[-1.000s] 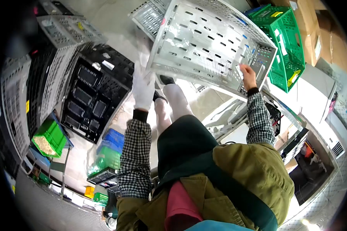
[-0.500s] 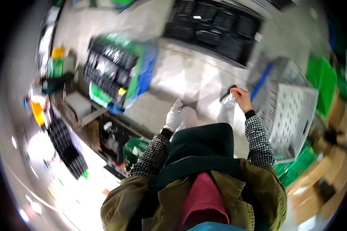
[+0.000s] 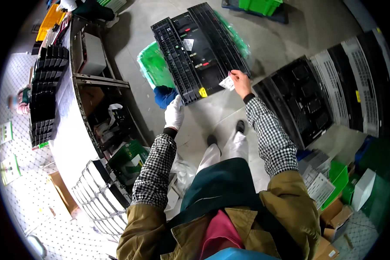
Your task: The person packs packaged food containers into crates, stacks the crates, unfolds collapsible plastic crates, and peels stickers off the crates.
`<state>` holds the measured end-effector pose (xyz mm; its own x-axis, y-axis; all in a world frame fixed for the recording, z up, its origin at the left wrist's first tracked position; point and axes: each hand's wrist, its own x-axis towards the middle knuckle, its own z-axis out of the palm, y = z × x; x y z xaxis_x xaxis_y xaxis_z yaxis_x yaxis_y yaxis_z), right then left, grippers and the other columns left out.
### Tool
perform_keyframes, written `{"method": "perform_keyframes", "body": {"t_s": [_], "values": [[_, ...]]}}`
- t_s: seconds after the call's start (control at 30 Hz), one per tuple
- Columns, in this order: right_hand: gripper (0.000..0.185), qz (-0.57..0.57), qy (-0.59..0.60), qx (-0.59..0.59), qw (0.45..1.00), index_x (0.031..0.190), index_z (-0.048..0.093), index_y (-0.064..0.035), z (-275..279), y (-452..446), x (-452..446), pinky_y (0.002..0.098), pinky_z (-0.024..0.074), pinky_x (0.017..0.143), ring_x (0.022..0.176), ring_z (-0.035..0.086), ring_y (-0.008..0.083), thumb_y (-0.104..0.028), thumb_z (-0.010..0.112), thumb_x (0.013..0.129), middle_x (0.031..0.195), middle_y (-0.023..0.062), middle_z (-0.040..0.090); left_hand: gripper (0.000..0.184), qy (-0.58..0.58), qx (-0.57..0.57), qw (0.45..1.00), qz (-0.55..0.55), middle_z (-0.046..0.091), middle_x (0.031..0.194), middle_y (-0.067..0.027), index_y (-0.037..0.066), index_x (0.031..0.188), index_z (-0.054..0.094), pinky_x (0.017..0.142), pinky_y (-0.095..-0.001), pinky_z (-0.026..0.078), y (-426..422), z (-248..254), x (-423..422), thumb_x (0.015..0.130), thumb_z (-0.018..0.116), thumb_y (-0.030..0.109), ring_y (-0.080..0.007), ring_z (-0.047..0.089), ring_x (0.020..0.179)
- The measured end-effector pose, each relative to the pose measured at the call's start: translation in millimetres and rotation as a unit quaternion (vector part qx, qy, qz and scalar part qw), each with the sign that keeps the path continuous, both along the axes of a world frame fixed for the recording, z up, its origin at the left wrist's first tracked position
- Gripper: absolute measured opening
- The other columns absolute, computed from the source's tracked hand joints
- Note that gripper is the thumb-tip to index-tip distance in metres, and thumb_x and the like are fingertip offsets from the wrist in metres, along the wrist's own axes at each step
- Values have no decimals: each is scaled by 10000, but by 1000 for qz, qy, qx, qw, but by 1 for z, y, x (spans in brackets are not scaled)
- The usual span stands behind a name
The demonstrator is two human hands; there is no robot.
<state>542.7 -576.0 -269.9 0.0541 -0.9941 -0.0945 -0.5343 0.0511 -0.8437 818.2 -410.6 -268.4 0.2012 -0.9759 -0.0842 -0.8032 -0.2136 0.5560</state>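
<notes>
A small white printed label [image 3: 226,83] is pinched in my bare right hand [image 3: 241,83], over the near right end of a stack of black plastic trays [image 3: 199,52]. My left hand [image 3: 174,113], in a white glove, is at the stack's near left corner beside a crumpled blue plastic cover [image 3: 164,96]. Its fingers point forward, and nothing shows in them. A yellow tag [image 3: 203,92] sits on the near edge of the trays. Another white label [image 3: 188,44] lies on the middle tray. Green wrapped plastic [image 3: 155,65] shows under the stack.
To the right stand more black trays [image 3: 294,102] and grey slatted crates [image 3: 329,69]. At left, a long workbench [image 3: 76,117] carries black trays [image 3: 50,93]. Green bins [image 3: 338,180] and cardboard boxes [image 3: 333,221] are at lower right. Another person's leg and shoe [image 3: 112,20] show at upper left.
My view has turned, and the tray stack that was at the left is now in front of me. Both hands have come to its near side; the label remains in my right hand.
</notes>
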Motion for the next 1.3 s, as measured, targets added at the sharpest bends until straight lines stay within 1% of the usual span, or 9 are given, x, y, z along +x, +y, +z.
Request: {"method": "perform_keyframes", "body": {"t_s": [0.27, 0.47, 0.6, 0.67, 0.8, 0.87, 1.0, 1.2, 1.3], "values": [[142, 126, 177, -39, 975, 789, 703, -66, -101, -166, 77, 421, 477, 780, 870, 606, 324, -204, 676, 774, 856, 155, 654, 565, -129, 12, 980, -154, 493, 1266, -186, 79, 1309, 416, 933, -386, 442, -152, -53, 27, 759, 527, 17, -355, 506, 1127], [140, 261, 321, 137, 900, 825, 736, -156, -103, -227, 110, 383, 480, 829, 935, 591, 262, -257, 681, 745, 834, 101, 671, 511, -320, 89, 888, -319, 315, 1452, -80, 104, 1378, 366, 1071, -482, 265, -282, -78, 16, 874, 443, 135, -301, 317, 1320], [205, 406, 130, 189, 885, 859, 723, -82, -73, -278, 78, 314, 499, 683, 718, 663, 212, -253, 687, 753, 798, 101, 691, 274, -372, 150, 805, -436, 572, 1195, -79, 98, 1029, 639, 1068, -581, 206, -336, -67, 28, 882, 457, 240, -283, 382, 1271], [208, 409, 33, 248, 877, 906, 712, -35, -27, -304, 52, 270, 496, 679, 730, 641, 117, -199, 674, 785, 804, 76, 703, 237, -414, 70, 765, -489, 636, 1028, -65, 92, 974, 676, 1035, -481, 313, -343, -32, 48, 823, 510, 169, -291, 520, 1101], [201, 327, 42, 321, 888, 948, 695, 8, 39, -349, -2, 241, 490, 692, 764, 616, 84, -145, 658, 825, 859, 53, 699, 100, -315, 53, 795, -515, 563, 779, 4, 115, 806, 634, 734, -332, 439, -309, 21, 138, 777, 548, 157, -178, 539, 861], [183, 352, 66, 311, 880, 935, 695, 12, 50, -365, 6, 254, 491, 691, 765, 620, 93, -121, 649, 817, 853, 59, 700, 73, -193, -89, 889, -405, 488, 692, -31, 102, 717, 561, 647, -320, 412, -291, 51, 140, 738, 567, 171, -201, 511, 733], [120, 473, 232, 73, 847, 817, 691, -23, 68, -396, 52, 330, 485, 646, 701, 648, 240, -122, 639, 773, 723, 131, 665, 122, -243, -121, 851, -450, 461, 680, -50, 81, 683, 494, 564, -325, 378, -255, 92, 103, 706, 557, 183, -201, 485, 672], [128, 338, 214, -203, 894, 843, 659, -34, 32, -347, 101, 400, 476, 717, 833, 613, 321, -144, 599, 818, 1051, 145, 628, 106, -117, 72, 877, -460, 544, 696, -62, 63, 753, 562, 556, -361, 450, -198, 19, 16, 750, 546, 168, -214, 554, 691], [112, 173, 132, -88, 972, 868, 665, -29, 34, -268, 87, 358, 487, 691, 828, 627, 293, -108, 595, 829, 1012, 150, 645, 214, 144, 320, 797, -491, 641, 798, -135, 96, 827, 666, 632, -413, 509, -264, 22, 32, 757, 610, 290, -320, 632, 709]]}}
